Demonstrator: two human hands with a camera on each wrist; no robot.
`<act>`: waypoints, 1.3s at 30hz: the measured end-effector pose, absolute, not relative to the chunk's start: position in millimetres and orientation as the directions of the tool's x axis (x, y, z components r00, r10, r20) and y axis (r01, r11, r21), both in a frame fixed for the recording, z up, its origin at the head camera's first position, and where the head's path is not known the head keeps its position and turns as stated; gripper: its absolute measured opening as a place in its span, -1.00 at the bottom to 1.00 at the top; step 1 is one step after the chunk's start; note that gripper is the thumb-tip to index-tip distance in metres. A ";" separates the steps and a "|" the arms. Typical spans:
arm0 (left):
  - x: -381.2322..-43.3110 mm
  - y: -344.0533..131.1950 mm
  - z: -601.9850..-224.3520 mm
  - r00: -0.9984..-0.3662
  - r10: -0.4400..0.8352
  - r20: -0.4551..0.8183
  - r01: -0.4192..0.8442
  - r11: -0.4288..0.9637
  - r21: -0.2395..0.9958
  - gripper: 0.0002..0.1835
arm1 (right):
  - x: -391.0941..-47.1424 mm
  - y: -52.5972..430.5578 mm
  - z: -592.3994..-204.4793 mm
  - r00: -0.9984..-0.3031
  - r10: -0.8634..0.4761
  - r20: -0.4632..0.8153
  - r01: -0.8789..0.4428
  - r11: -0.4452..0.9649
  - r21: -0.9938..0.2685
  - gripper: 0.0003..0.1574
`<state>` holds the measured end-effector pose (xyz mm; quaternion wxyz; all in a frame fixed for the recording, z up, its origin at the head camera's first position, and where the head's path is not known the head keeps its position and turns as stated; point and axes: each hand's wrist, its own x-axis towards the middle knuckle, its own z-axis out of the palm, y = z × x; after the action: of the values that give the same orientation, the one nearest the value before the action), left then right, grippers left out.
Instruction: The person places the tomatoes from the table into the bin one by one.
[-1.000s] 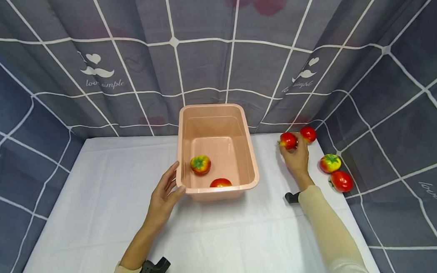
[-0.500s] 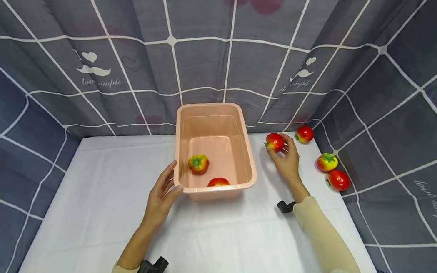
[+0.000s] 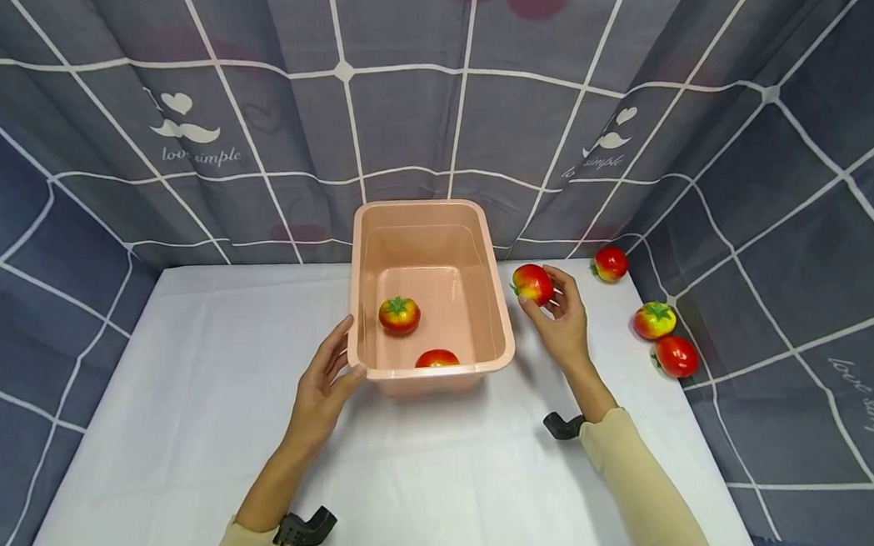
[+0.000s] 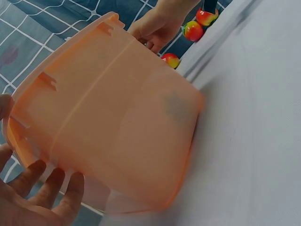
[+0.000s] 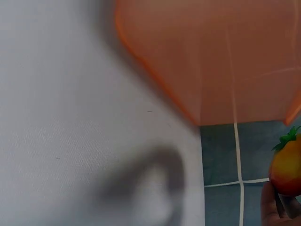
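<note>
A peach plastic bin (image 3: 425, 208) stands mid-table, with one red-yellow tomato (image 3: 399, 315) inside and a red tomato (image 3: 436, 358) partly hidden behind its front rim. My left hand (image 3: 325, 388) holds the bin's near left corner, thumb and fingers at the rim; the left wrist view shows its fingers (image 4: 70, 195) against the outer wall. Just right of the bin, my right hand (image 3: 563, 319) grips a red tomato (image 3: 533, 284) with a green stem between thumb and fingers. That tomato (image 5: 288, 165) shows at the right edge of the right wrist view.
On the right of the white table (image 3: 450, 481) lie a red tomato (image 3: 610, 263) at the back, a yellow-red tomato (image 3: 653, 320) and another red tomato (image 3: 676, 356). A grey checked curtain (image 3: 286, 132) hangs behind and along both sides.
My right hand has carried the gripped tomato leftward, away from the back-right tomato and close to the bin's right side. The left hand stays at the bin's corner.
</note>
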<state>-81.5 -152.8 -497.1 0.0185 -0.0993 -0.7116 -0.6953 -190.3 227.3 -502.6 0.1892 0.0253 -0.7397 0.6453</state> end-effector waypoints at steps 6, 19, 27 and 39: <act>-82.6 -152.4 -497.1 -0.982 0.105 0.159 0.162 0.012 0.987 -0.21 | -188.6 222.4 -493.9 -0.927 0.203 0.316 -0.294 0.131 -0.947 -0.15; -80.1 -152.1 -496.9 -0.982 0.102 0.157 0.158 0.000 0.987 -0.21 | -194.9 227.3 -502.4 -0.915 0.187 0.359 -0.334 0.149 -0.931 -0.16; -80.2 -152.4 -497.4 -0.979 0.105 0.175 0.174 -0.021 0.985 -0.20 | -189.3 217.4 -475.9 -0.895 0.155 0.418 -0.400 0.134 -0.906 -0.14; -81.8 -152.2 -497.9 -0.978 0.114 0.175 0.173 -0.022 0.985 -0.22 | -193.3 203.1 -447.4 -0.872 0.020 0.489 -0.475 0.201 -0.856 -0.13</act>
<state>-81.8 -152.2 -497.9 0.0209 -0.1028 -0.6989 -0.7075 -193.3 203.1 -447.4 0.2021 0.1521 -0.7482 0.6134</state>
